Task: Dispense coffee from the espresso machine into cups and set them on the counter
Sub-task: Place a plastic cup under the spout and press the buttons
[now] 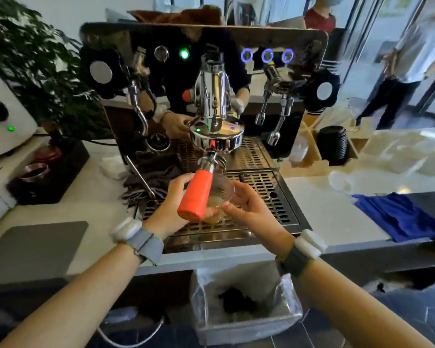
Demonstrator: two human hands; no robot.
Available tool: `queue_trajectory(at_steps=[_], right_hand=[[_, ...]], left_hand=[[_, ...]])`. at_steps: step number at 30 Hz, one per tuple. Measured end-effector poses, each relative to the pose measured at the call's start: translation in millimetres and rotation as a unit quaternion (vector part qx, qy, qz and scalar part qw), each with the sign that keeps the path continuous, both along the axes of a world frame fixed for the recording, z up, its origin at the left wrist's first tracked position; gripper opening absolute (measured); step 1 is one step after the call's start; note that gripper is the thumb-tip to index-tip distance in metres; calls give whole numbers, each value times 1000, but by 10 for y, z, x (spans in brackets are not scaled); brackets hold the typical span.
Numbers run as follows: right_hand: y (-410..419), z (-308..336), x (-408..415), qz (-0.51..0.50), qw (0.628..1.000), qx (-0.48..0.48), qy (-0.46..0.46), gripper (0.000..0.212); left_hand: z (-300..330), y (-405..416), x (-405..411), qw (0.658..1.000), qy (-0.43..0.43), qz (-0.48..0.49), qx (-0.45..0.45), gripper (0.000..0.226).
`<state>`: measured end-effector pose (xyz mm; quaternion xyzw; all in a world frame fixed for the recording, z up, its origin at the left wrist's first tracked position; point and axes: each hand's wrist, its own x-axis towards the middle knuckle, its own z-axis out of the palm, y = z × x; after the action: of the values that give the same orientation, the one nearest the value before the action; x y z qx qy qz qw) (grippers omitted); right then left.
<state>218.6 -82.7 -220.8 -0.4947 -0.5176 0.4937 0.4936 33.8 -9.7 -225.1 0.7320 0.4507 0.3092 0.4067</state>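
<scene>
A: What does your left hand point(175, 197) have?

B: Your fingers are curled round the smooth orange handle point(194, 195), a tapered cylinder locked into the shiny chrome machine point(212, 96) above your hands.

A: And your right hand point(246, 205)?

B: It cups a clear round glass cup point(220, 197), thumb on the near side and fingers wrapped behind. The cup sits just right of the handle, partly hidden by it, over the slotted metal drip tray point(269, 197) beneath your hands. A pale liquid lies at its bottom.

A: Anything nearby?

B: Right of your right hand, a crumpled blue cloth point(397, 217) lies on the smooth white counter point(332, 212). Left of your left hand, a rumpled grey rag point(148, 182) rests by the tray.
</scene>
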Motion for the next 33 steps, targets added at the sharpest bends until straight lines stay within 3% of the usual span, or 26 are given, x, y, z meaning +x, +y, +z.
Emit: queue_trajectory(at_steps=[6, 10, 14, 19, 23, 33], right_hand=[[34, -56, 23, -17, 1000, -3, 13, 47], [6, -29, 24, -27, 1000, -6, 12, 53], [-2, -13, 44, -29, 999, -16, 4, 71], [2, 65, 133, -42, 999, 3, -10, 73], [24, 329, 224, -78, 994, 71, -35, 74], [191, 1072, 259, -77, 973, 194, -96, 77]], left_hand=[[-110, -81, 32, 998, -49, 34, 20, 126], [-137, -129, 83, 994, -112, 9, -20, 118], [-71, -112, 19, 999, -47, -2, -20, 128], [113, 7, -201, 995, -58, -81, -6, 103], [389, 70, -277, 993, -116, -27, 10, 80], [1243, 16, -195, 983, -136, -54, 111, 65]])
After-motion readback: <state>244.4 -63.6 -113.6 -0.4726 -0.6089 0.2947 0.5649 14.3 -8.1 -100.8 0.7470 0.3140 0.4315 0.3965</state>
